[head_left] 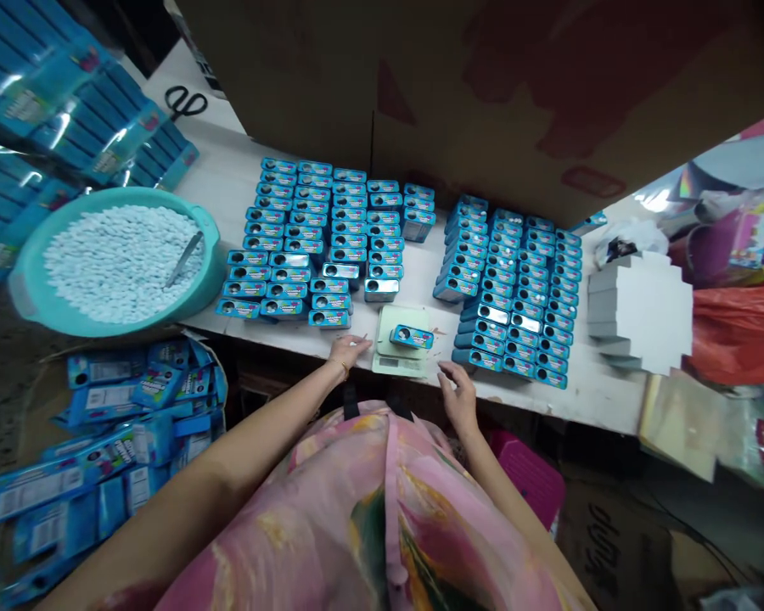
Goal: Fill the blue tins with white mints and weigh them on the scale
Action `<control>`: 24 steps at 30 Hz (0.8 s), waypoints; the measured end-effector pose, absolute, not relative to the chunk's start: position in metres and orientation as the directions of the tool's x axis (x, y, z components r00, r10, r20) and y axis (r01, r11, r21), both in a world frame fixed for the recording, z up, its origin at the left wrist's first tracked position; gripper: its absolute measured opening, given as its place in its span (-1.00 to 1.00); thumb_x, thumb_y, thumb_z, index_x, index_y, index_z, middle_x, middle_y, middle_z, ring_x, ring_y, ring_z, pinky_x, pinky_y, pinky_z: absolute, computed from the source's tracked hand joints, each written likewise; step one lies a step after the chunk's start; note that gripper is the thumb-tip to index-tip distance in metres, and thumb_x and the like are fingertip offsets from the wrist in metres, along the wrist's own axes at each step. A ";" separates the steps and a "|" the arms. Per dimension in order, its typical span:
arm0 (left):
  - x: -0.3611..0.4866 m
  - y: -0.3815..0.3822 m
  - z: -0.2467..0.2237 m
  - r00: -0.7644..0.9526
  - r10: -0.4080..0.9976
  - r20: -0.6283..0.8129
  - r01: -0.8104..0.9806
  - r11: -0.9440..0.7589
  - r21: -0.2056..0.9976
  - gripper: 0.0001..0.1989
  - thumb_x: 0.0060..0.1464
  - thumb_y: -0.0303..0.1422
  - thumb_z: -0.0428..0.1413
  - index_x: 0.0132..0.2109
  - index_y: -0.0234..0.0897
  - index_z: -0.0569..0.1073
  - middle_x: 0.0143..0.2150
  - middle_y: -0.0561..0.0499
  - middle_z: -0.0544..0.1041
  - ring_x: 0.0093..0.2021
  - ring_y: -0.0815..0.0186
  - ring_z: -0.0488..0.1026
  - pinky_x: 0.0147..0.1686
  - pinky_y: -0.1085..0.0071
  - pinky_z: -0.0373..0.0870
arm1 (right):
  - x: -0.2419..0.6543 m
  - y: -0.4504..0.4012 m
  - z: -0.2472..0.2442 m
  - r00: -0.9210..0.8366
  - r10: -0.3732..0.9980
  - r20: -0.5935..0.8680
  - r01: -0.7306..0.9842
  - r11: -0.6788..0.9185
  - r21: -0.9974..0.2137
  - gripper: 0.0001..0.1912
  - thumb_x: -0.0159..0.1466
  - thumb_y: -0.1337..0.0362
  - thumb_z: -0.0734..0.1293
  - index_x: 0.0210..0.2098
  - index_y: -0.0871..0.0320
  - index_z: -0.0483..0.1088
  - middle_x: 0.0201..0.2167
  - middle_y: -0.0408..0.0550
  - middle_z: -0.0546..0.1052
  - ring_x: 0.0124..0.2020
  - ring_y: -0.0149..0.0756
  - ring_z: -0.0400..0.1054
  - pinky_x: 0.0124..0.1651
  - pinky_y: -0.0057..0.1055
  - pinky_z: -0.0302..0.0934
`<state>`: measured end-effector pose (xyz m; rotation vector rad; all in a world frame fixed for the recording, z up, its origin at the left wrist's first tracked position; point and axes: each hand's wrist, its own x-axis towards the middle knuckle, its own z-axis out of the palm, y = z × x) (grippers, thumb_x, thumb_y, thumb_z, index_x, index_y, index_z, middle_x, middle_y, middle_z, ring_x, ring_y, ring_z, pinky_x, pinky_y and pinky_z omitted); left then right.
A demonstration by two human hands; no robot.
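Note:
A blue box [411,337] with a dark round hole in its top rests on the pale green scale [400,367] at the table's front edge. Just left of the scale is my left hand [346,351], its thumb and fingertips brought together in a pinch; whatever they hold is too small to name. To the right of the scale, my right hand [459,395] is held with fingers apart and nothing in them. Rows of similar blue boxes [349,227] stand left of the scale, and more rows of boxes [519,331] stand to its right.
A turquoise basin [215,276] of small white pieces with a metal scoop [184,259] stands at left. Below lies a carton [31,399] of blue packs. Behind the rows rises a large cardboard box [306,93]. Scissors [184,102] and white folded card [649,310] flank them.

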<state>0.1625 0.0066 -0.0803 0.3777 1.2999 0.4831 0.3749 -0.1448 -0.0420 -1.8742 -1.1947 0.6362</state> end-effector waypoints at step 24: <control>0.123 -0.034 -0.054 0.615 0.352 -0.706 -0.289 0.933 0.214 -0.83 -0.05 -0.45 0.00 -0.33 -0.47 0.45 -0.37 -0.17 0.48 -0.40 0.33 0.42 -0.40 0.46 0.37 | 0.312 -0.104 -0.002 -0.211 0.974 -0.080 0.489 0.034 -0.871 -0.79 0.22 0.28 0.19 -0.21 0.07 0.41 -0.30 -0.08 0.46 -0.25 -0.39 0.33 -0.15 -0.44 0.21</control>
